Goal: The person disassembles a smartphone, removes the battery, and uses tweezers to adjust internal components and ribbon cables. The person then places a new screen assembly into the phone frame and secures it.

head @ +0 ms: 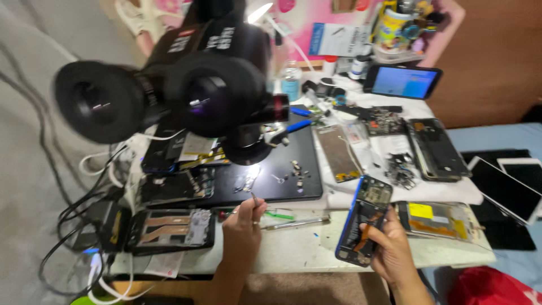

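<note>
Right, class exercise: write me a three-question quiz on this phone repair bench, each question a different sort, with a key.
1. True or false: the right hand holds an opened phone with a blue rim.
2. Multiple choice: the left hand holds a thin tool, probably tweezers, over: A) the black work mat B) the lit phone C) the red bag
3. Fill in: the big black device at top left, with two eyepieces, is a ______.

Key: 1 true; 2 A; 3 microscope.
</note>
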